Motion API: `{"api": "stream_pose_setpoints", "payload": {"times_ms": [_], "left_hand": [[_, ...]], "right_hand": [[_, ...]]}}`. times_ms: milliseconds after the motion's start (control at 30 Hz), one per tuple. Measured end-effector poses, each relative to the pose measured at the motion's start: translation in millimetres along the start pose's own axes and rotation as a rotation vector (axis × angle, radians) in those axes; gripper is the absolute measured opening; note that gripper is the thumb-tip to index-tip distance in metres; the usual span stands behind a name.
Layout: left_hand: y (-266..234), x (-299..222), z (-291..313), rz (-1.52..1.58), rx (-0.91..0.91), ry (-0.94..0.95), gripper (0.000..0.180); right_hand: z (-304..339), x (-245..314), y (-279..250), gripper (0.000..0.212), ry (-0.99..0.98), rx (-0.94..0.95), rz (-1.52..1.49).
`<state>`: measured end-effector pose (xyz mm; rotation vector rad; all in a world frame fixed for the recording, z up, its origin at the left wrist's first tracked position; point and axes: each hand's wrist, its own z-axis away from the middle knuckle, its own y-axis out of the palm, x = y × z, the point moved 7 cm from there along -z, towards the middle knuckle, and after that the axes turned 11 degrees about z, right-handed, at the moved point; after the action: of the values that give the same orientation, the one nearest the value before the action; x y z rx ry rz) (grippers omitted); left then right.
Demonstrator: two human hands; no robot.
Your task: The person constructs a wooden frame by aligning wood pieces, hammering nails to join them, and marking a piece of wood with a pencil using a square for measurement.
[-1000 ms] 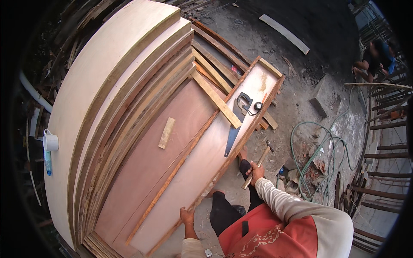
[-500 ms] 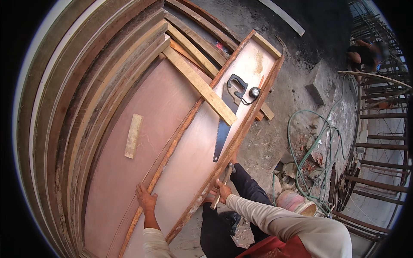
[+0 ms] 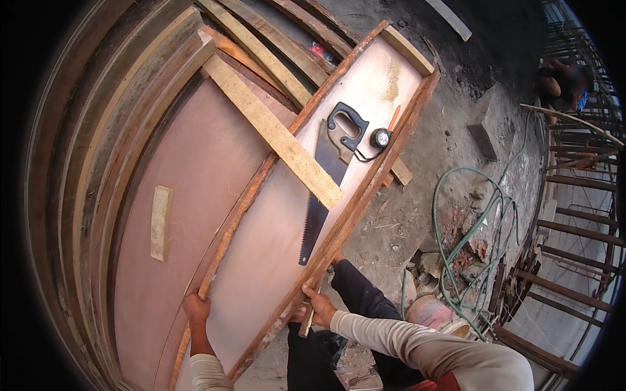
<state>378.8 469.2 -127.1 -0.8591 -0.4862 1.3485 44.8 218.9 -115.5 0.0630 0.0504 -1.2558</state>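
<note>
Gripping orange-brown timber rail [image 3: 240, 214] with left hand [image 3: 197, 309], apparently to steady long, pale, wood-framed panel [image 3: 244, 280]. Holding slim brown wooden handle [image 3: 306, 320] in right hand [image 3: 320, 309], at reddish-brown near edge [image 3: 349, 218]. Observed black-handled handsaw [image 3: 332, 163] on panel beneath flat yellowish wooden batten [image 3: 272, 130], presumably kept within reach.

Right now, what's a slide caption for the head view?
Left hand gripping a wooden edge strip, right hand holding a hammer, handsaw on the pale panel.
</note>
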Motion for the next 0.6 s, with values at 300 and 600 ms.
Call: {"api": "stream_pose_setpoints", "payload": {"times_ms": [300,600], "left_hand": [[-20,-157,-49,0.002,0.016,0.087,0.045],[-72,-343,-120,0.064,0.002,0.109,0.049]], "right_hand": [[24,156,-32,0.027,-0.182,-0.059,-0.115],[61,324,-40,0.047,-0.588,-0.054,-0.095]]}}
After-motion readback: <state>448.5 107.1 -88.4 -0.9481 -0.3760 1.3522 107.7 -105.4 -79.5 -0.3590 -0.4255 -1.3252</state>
